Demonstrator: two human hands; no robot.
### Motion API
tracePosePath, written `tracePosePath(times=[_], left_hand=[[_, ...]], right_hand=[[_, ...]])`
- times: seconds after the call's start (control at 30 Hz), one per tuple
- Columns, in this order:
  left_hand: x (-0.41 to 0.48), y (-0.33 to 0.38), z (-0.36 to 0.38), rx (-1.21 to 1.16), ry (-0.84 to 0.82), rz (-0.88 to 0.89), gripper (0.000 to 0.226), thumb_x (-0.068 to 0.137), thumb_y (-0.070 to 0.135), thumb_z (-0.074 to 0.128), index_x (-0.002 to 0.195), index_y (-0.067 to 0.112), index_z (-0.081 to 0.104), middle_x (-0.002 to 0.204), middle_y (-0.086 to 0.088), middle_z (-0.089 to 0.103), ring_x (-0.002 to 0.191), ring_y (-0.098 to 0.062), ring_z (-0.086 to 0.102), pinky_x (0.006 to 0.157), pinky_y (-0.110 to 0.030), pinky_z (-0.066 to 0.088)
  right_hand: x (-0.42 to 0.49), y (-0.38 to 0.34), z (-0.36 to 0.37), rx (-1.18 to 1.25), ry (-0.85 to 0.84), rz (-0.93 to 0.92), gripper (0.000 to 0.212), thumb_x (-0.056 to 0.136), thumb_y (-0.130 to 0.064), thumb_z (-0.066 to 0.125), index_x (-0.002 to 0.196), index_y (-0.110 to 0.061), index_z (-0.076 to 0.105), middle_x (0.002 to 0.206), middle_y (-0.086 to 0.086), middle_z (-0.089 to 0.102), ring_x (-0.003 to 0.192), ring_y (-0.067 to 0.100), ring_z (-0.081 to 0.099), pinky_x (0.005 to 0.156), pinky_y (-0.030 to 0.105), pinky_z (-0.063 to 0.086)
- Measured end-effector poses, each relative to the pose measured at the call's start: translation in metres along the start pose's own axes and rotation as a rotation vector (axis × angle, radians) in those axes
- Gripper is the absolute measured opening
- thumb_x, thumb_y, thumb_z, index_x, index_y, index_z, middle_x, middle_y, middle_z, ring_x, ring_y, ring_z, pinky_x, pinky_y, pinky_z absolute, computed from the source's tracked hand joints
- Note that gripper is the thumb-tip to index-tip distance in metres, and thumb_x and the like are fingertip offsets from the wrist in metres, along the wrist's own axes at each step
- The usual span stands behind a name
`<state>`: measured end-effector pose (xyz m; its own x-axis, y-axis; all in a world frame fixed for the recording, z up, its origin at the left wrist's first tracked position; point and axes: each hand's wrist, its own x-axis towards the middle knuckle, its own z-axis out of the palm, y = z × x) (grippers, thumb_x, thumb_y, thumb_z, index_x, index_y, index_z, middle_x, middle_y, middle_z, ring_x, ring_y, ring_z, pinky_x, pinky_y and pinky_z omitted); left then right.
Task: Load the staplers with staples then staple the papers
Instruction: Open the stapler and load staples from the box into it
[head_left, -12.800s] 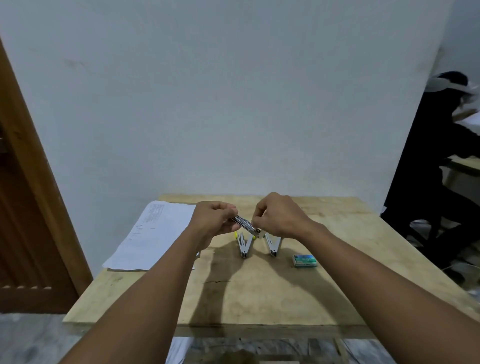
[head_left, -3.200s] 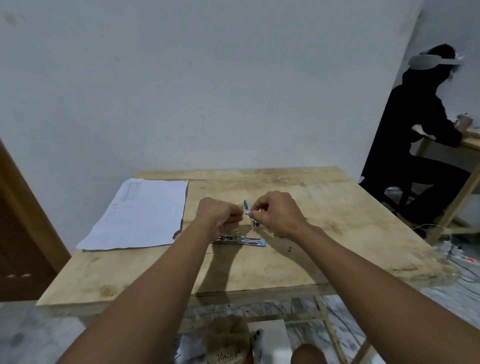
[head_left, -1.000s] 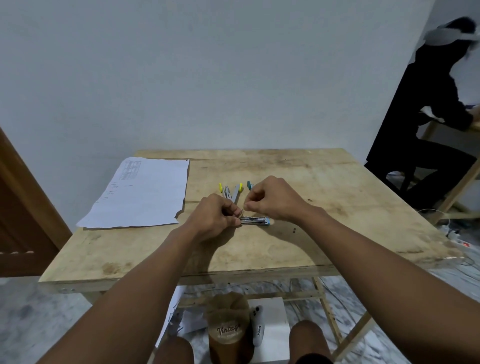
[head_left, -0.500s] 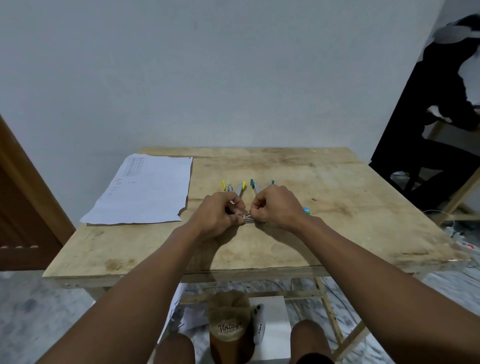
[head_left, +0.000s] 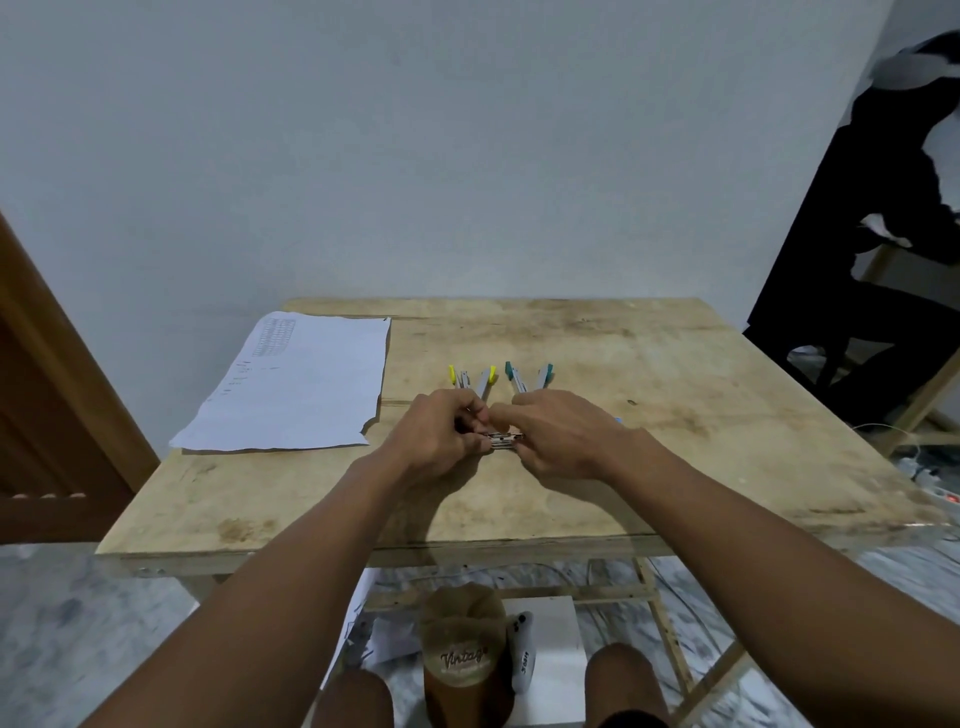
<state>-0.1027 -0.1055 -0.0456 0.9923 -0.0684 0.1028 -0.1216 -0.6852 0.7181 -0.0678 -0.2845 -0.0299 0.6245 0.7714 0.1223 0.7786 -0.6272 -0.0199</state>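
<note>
**Two hands closed on one stapler at mid-table**

Both hands meet over the table (head_left: 675, 415). Left hand (head_left: 441, 434) has fingers curled tight round the left end of a small metal stapler (head_left: 503, 440); right hand (head_left: 558, 436) pinches its right end, forefinger stretched across the top. Only a short silvery strip shows between them, lying roughly level just above the wood.

Change over the last second: the blue tip that showed at the stapler's right end is now covered by the right hand, and the hands have drawn closer together. Judgement: a strip is being seated or the magazine pressed home, though the part is too small and hidden to say which.

Behind the knuckles stand two more staplers, splayed open in a V: yellow-tipped stapler (head_left: 471, 376) on the left, teal-tipped stapler (head_left: 529, 376) just beside it. A sliver of blue shows past the right wrist. The papers (head_left: 296, 384) lie flat at the far left, well apart and untouched, so stapling is not yet begun
</note>
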Motion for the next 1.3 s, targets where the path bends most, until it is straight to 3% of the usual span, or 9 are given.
tracePosePath(times=[0.2, 0.33, 0.5, 0.6, 0.7, 0.77, 0.93, 1.17, 1.3], left_hand=[[0.001, -0.003, 0.0, -0.013, -0.007, 0.009, 0.02, 0.079, 0.009, 0.076, 0.092, 0.02, 0.066, 0.085, 0.004, 0.071, 0.082, -0.007, 0.065, 0.066, -0.011, 0.042], [0.003, -0.004, -0.01, 0.139, -0.088, 0.069, 0.03, 0.078, 0.015, 0.078, 0.103, 0.02, 0.063, 0.099, 0.004, 0.072, 0.089, -0.011, 0.065, 0.082, -0.022, 0.051], [0.003, -0.011, -0.05, 0.53, -0.204, -0.016, 0.056, 0.077, 0.026, 0.07, 0.129, 0.024, 0.046, 0.097, 0.004, 0.069, 0.091, -0.019, 0.062, 0.078, -0.029, 0.048], [-0.001, -0.003, -0.063, 0.151, -0.031, -0.049, 0.06, 0.073, 0.016, 0.077, 0.124, 0.028, 0.046, 0.088, 0.002, 0.071, 0.081, -0.014, 0.065, 0.071, -0.024, 0.05], [-0.001, 0.009, -0.047, -0.279, 0.073, -0.054, 0.072, 0.07, 0.008, 0.084, 0.126, 0.028, 0.044, 0.086, -0.008, 0.07, 0.08, -0.018, 0.068, 0.081, -0.031, 0.053], [0.0, 0.008, -0.024, -0.356, 0.099, -0.046, 0.067, 0.069, 0.006, 0.085, 0.122, 0.026, 0.048, 0.08, -0.001, 0.07, 0.079, -0.015, 0.07, 0.083, -0.032, 0.056], [0.001, 0.008, 0.009, 0.038, 0.111, 0.076, 0.014, 0.082, 0.011, 0.073, 0.093, 0.018, 0.071, 0.084, 0.003, 0.072, 0.081, -0.013, 0.066, 0.076, -0.028, 0.052], [-0.007, 0.014, 0.009, 0.314, 0.013, 0.146, 0.02, 0.077, 0.027, 0.077, 0.092, 0.018, 0.069, 0.09, -0.001, 0.07, 0.079, -0.017, 0.06, 0.063, -0.028, 0.037], [-0.006, 0.018, 0.006, 0.5, -0.016, 0.096, 0.015, 0.084, 0.024, 0.065, 0.093, 0.013, 0.067, 0.094, -0.01, 0.069, 0.083, -0.029, 0.061, 0.064, -0.031, 0.039]], right_hand=[[-0.003, 0.01, 0.007, 0.083, 0.017, 0.082, 0.004, 0.087, -0.023, 0.057, 0.084, -0.02, 0.056, 0.078, -0.005, 0.052, 0.073, 0.018, 0.05, 0.064, 0.033, 0.04], [-0.004, 0.012, 0.006, 0.166, 0.007, 0.176, 0.019, 0.088, -0.023, 0.063, 0.1, -0.02, 0.049, 0.08, -0.004, 0.059, 0.074, 0.021, 0.052, 0.063, 0.033, 0.037], [-0.003, 0.017, 0.007, 0.277, -0.029, 0.249, 0.04, 0.084, -0.021, 0.065, 0.114, -0.022, 0.039, 0.085, 0.0, 0.065, 0.078, 0.023, 0.056, 0.068, 0.038, 0.046], [-0.002, 0.014, 0.006, 0.376, -0.01, 0.273, 0.045, 0.082, -0.014, 0.067, 0.116, -0.02, 0.038, 0.081, -0.003, 0.068, 0.076, 0.019, 0.061, 0.07, 0.037, 0.05], [-0.001, 0.008, 0.008, 0.443, 0.011, 0.288, 0.049, 0.08, -0.011, 0.071, 0.113, -0.024, 0.037, 0.079, -0.005, 0.07, 0.075, 0.015, 0.065, 0.072, 0.039, 0.053], [-0.001, 0.005, 0.008, 0.464, 0.023, 0.303, 0.051, 0.08, -0.012, 0.074, 0.11, -0.026, 0.035, 0.082, -0.003, 0.072, 0.076, 0.016, 0.066, 0.074, 0.039, 0.054], [-0.004, 0.003, 0.005, 0.507, 0.031, 0.386, 0.054, 0.082, -0.012, 0.075, 0.112, -0.028, 0.032, 0.089, 0.002, 0.069, 0.076, 0.016, 0.065, 0.067, 0.028, 0.05], [-0.006, 0.005, 0.007, 0.513, 0.062, 0.416, 0.05, 0.083, -0.006, 0.069, 0.114, -0.026, 0.035, 0.086, 0.002, 0.072, 0.078, 0.019, 0.067, 0.075, 0.038, 0.055], [-0.005, 0.003, 0.006, 0.497, 0.058, 0.425, 0.045, 0.085, -0.001, 0.062, 0.119, -0.02, 0.04, 0.092, 0.003, 0.072, 0.083, 0.02, 0.064, 0.074, 0.033, 0.049]])
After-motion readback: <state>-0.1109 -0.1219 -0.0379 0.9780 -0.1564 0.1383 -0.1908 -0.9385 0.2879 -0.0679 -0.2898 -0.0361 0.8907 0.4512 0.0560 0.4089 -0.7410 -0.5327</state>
